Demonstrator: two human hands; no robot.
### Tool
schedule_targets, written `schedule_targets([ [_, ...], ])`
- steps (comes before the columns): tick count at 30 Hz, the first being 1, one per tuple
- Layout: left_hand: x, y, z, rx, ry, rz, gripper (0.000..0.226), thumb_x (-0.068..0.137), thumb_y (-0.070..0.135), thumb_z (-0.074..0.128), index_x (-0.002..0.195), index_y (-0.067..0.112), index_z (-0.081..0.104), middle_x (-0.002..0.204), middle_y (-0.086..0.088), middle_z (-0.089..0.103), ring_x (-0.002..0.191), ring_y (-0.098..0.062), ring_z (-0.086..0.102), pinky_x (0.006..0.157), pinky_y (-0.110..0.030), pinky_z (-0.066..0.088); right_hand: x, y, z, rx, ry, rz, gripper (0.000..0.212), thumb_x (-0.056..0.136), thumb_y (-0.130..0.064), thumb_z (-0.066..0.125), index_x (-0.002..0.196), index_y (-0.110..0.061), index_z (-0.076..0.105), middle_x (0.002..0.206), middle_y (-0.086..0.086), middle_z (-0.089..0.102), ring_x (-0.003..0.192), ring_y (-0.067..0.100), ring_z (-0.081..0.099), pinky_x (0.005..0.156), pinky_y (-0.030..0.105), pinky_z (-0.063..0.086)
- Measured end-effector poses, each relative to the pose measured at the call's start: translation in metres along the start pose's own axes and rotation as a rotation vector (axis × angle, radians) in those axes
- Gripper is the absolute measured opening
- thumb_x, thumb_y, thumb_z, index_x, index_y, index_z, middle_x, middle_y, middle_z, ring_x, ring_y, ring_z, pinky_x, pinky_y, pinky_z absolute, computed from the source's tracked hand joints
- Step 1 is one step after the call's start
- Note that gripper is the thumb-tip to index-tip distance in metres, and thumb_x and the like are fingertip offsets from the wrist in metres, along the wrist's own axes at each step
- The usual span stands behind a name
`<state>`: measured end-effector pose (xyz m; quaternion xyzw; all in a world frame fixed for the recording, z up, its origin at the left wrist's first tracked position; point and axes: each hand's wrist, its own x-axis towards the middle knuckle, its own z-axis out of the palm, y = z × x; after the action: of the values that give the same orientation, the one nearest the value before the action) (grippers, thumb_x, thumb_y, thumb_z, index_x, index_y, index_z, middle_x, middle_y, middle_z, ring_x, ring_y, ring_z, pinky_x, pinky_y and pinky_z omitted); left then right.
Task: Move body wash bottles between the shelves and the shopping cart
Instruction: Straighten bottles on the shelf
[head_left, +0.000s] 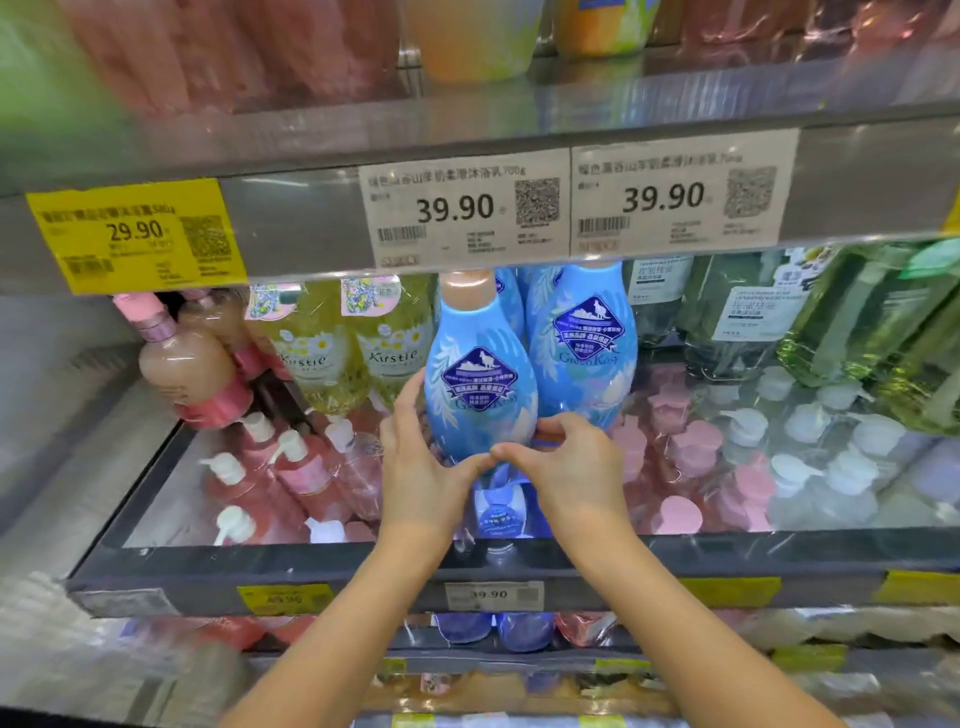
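A blue body wash bottle (480, 379) with a dark blue diamond label and a peach cap stands on the glass shelf (332, 558). My left hand (421, 462) wraps its lower left side and my right hand (566, 467) wraps its lower right side, the thumbs meeting in front of its base. A second identical blue bottle (584, 338) stands just behind it to the right. No shopping cart is in view.
Yellow Kirstie bottles (353, 353) stand to the left, a pink bottle (192, 374) leans beyond them, and green bottles (810, 322) stand to the right. The upper shelf edge with price tags (462, 208) hangs right above the blue bottle's cap. Pump-top bottles show through the glass below.
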<state>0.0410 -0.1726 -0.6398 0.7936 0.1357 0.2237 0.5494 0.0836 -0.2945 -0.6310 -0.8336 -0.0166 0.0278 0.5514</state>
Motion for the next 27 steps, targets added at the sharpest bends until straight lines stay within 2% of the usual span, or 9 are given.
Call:
schedule_targets([
  [3, 0.011, -0.007, 0.005, 0.06, 0.032, 0.035, 0.098, 0.058, 0.02, 0.088, 0.135, 0.042, 0.032, 0.132, 0.002, 0.045, 0.121, -0.013, 0.048, 0.102, -0.041, 0.044, 0.007, -0.001, 0.005, -0.056, 0.043, -0.02, 0.04, 0.071, -0.034, 0.08, 0.079, 0.002, 0.065, 0.079, 0.012, 0.067, 0.074, 0.026, 0.059, 0.065, 0.031, 0.041],
  [7, 0.018, -0.011, 0.01, 0.077, 0.058, 0.04, 0.096, 0.063, 0.019, 0.086, 0.139, 0.039, 0.031, 0.128, 0.008, 0.042, 0.121, -0.01, 0.048, 0.104, -0.038, 0.042, 0.013, 0.0, 0.009, -0.024, 0.06, -0.082, 0.046, 0.072, -0.031, 0.078, 0.059, 0.008, 0.056, 0.054, 0.02, 0.043, 0.057, 0.019, 0.029, 0.055, 0.036, 0.028],
  [10, 0.021, -0.01, 0.013, 0.094, 0.081, 0.043, 0.096, 0.067, 0.015, 0.084, 0.145, 0.031, 0.029, 0.126, 0.003, 0.044, 0.114, -0.004, 0.048, 0.101, -0.022, 0.039, 0.016, -0.001, 0.009, -0.012, 0.052, -0.109, 0.049, 0.074, -0.029, 0.076, 0.053, 0.007, 0.049, 0.052, 0.012, 0.03, 0.058, 0.018, 0.021, 0.053, 0.032, 0.02],
  [13, 0.023, -0.006, 0.014, 0.126, 0.091, 0.05, 0.099, 0.072, 0.014, 0.081, 0.149, 0.03, 0.021, 0.119, 0.0, 0.046, 0.096, 0.021, 0.041, 0.088, 0.001, 0.032, 0.02, -0.004, 0.012, -0.014, 0.057, -0.103, 0.05, 0.075, -0.028, 0.076, 0.05, 0.001, 0.044, 0.053, 0.01, 0.026, 0.06, 0.019, 0.019, 0.052, 0.032, 0.017],
  [16, 0.026, -0.005, 0.016, 0.192, 0.084, 0.055, 0.1, 0.075, 0.016, 0.078, 0.15, 0.029, 0.014, 0.119, -0.005, 0.049, 0.089, 0.032, 0.031, 0.081, 0.008, 0.025, 0.024, -0.006, 0.015, -0.01, 0.062, -0.096, 0.054, 0.076, -0.026, 0.075, 0.047, -0.01, 0.033, 0.052, 0.006, 0.02, 0.061, 0.019, 0.016, 0.05, 0.031, 0.014],
  [19, 0.026, -0.002, 0.018, 0.225, 0.101, 0.057, 0.1, 0.076, 0.015, 0.078, 0.15, 0.028, 0.012, 0.12, -0.007, 0.049, 0.08, 0.015, 0.033, 0.081, 0.008, 0.022, 0.026, -0.005, 0.016, 0.004, 0.046, -0.107, 0.055, 0.077, -0.024, 0.074, 0.047, -0.012, 0.03, 0.05, 0.003, 0.017, 0.06, 0.018, 0.015, 0.049, 0.03, 0.013],
  [23, 0.023, 0.005, 0.017, 0.269, 0.085, 0.018, 0.104, 0.075, 0.017, 0.079, 0.15, 0.029, 0.008, 0.114, -0.004, 0.046, 0.085, 0.005, 0.032, 0.077, -0.008, 0.028, 0.025, -0.004, 0.014, -0.024, 0.005, -0.101, 0.047, 0.079, -0.021, 0.072, 0.049, -0.008, 0.038, 0.052, 0.007, 0.022, 0.06, 0.02, 0.017, 0.051, 0.031, 0.015],
  [25, 0.017, 0.015, 0.013, 0.329, 0.037, -0.126, 0.1, 0.075, 0.02, 0.079, 0.151, 0.024, 0.013, 0.117, -0.007, 0.046, 0.095, -0.005, 0.038, 0.08, -0.016, 0.03, 0.019, -0.005, 0.004, -0.143, -0.018, -0.085, 0.029, 0.081, -0.017, 0.07, 0.058, -0.006, 0.057, 0.056, 0.013, 0.042, 0.058, 0.025, 0.032, 0.054, 0.032, 0.029],
  [27, 0.009, 0.03, 0.004, 0.481, -0.037, -0.286, 0.066, 0.08, 0.021, 0.074, 0.137, 0.012, 0.042, 0.12, -0.011, 0.051, 0.11, -0.022, 0.048, 0.086, -0.026, 0.034, 0.01, -0.01, -0.015, -0.341, -0.057, -0.062, 0.008, 0.083, -0.011, 0.063, 0.081, -0.006, 0.069, 0.082, 0.013, 0.067, 0.081, 0.03, 0.059, 0.073, 0.033, 0.045],
])
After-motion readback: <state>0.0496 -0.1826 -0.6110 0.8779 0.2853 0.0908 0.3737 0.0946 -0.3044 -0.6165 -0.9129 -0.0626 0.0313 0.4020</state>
